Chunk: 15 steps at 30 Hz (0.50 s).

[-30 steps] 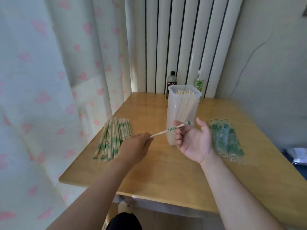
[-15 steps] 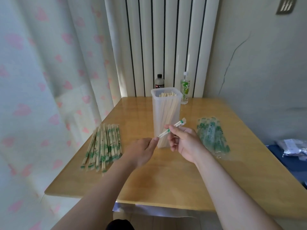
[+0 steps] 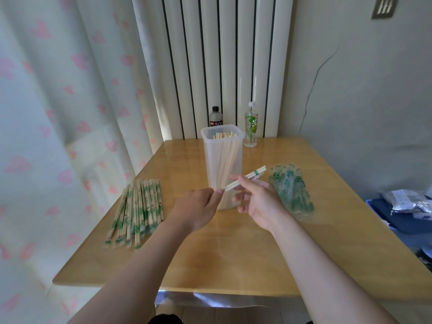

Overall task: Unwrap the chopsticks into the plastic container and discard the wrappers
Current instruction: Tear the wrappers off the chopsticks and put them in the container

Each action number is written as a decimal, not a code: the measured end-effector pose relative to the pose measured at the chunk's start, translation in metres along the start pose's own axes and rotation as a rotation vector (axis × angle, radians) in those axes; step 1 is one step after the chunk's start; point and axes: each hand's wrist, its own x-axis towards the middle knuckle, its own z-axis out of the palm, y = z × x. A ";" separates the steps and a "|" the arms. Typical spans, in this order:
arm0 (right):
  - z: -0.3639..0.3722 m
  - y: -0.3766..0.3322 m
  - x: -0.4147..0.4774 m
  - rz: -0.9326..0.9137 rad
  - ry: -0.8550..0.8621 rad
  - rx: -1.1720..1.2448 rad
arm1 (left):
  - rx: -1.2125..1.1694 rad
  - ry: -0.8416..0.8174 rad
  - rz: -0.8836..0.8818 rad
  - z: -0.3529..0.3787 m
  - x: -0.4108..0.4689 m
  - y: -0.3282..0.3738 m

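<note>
Over the light wooden table (image 3: 233, 253): both hands are up in front of the container, one chopstick pair between them.
Held item: a pale wooden chopstick pair (image 3: 247, 178) with a green band near its far end, tilted up to the right, clear of the table. Can't tell whether a clear sleeve covers it.
Left hand (image 3: 198, 210): thumb and fingertip pinch the pair's near end, the other fingers tucked in.
Right hand (image 3: 259, 199): thumb and forefinger hold the pair at mid-length, the remaining fingers loosely bent below it.
Container: a tall translucent plastic container (image 3: 222, 160), upright just behind the hands, with bare chopsticks standing inside.
Left side: a pile of green-printed wrapped chopsticks (image 3: 138, 211) lying flat.
Right side: a heap of empty clear wrappers with green print (image 3: 292, 190).
Back edge: a dark black-capped bottle (image 3: 215, 116) and a clear green-labelled bottle (image 3: 251, 127), against the white ribbed radiator (image 3: 224, 54).
</note>
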 end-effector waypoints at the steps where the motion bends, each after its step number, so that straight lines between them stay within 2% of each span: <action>1: 0.002 0.001 -0.001 0.005 -0.019 -0.016 | -0.004 0.002 0.004 0.000 0.000 0.002; 8: -0.011 -0.017 0.002 -0.041 0.056 0.002 | 0.039 0.020 0.033 -0.010 -0.005 -0.010; 15: -0.002 -0.002 0.000 -0.008 0.020 0.062 | 0.069 0.027 0.037 -0.007 -0.003 -0.004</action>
